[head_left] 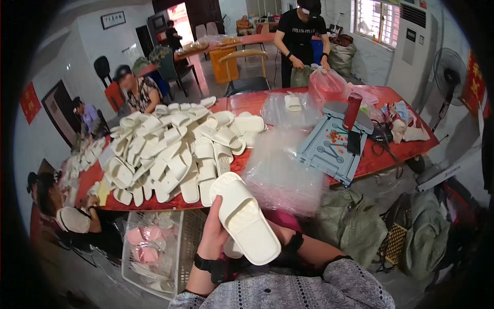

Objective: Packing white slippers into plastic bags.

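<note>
My left hand point(212, 236) is closed around the side of a cream slipper point(257, 234), its thumb on the edge near the strap. The slipper is tilted with its upper side facing me, in front of the table's near edge. My right forearm point(316, 248) comes in from the lower right, and its hand is hidden behind the slipper, so I cannot see its fingers. Part of a second pale slipper point(233, 248) shows between my left wrist and the held one. Beyond my hands, a large heap of cream slippers point(159, 149) covers the red table point(237, 164).
Clear plastic bags point(285, 175) lie in a stack at the table's near edge. Behind them sit a grey-blue folding stool point(321, 131) and a red bottle point(352, 110). A white crate point(180, 232) with bagged pink slippers stands below left; green sacks point(350, 221) lie at right. Other people work around the table.
</note>
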### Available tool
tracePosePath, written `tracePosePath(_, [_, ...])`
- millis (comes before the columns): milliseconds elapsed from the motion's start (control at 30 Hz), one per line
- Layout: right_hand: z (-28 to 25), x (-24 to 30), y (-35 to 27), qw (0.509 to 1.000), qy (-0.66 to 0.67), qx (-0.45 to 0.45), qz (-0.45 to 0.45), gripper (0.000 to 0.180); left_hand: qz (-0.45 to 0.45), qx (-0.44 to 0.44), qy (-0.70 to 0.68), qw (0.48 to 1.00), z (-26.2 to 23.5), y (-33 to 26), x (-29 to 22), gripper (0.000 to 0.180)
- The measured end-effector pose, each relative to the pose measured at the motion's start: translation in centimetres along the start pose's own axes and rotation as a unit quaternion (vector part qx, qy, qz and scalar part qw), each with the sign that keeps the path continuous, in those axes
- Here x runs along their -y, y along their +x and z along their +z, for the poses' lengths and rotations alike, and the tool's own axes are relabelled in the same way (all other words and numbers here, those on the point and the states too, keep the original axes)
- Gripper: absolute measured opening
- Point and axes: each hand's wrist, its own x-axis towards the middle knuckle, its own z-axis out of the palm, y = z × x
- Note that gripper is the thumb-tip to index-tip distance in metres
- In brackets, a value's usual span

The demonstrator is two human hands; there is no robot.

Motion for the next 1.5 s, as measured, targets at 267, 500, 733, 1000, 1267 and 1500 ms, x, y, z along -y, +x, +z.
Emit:
tracePosePath(267, [-7.4,-2.6,0.0,0.928,-0.247,-0.130,-0.245,0.037,0.028,0.031,0.024,0.999,2.6,-2.1,0.4,0.052])
tracePosePath(500, [-12.2,1.8,-2.8,0.920,-0.134,-0.270,-0.249,0.030,0.035,0.019,0.026,0.999,2.2,3.3,0.5,0.054])
tracePosePath(733, [-19.4,3.6,-3.0,0.849,-0.251,-0.406,-0.227,0.036,-0.089,0.021,0.068,0.994,0.5,12.7,3.8,0.052])
tracePosePath(1000, [-23.9,7.9,0.2,0.814,-0.325,-0.429,-0.221,0.046,-0.147,0.037,0.125,0.981,1.5,24.0,5.5,0.052])
tracePosePath(1267, [-22.0,7.5,2.2,0.415,-0.732,-0.519,-0.149,0.055,0.092,0.076,0.394,0.911,-3.0,25.6,9.6,0.081])
tracePosePath(1500, [-22.5,7.7,7.9,0.525,-0.716,-0.454,-0.081,0.059,0.198,0.116,0.547,0.805,-5.7,24.9,11.2,0.091])
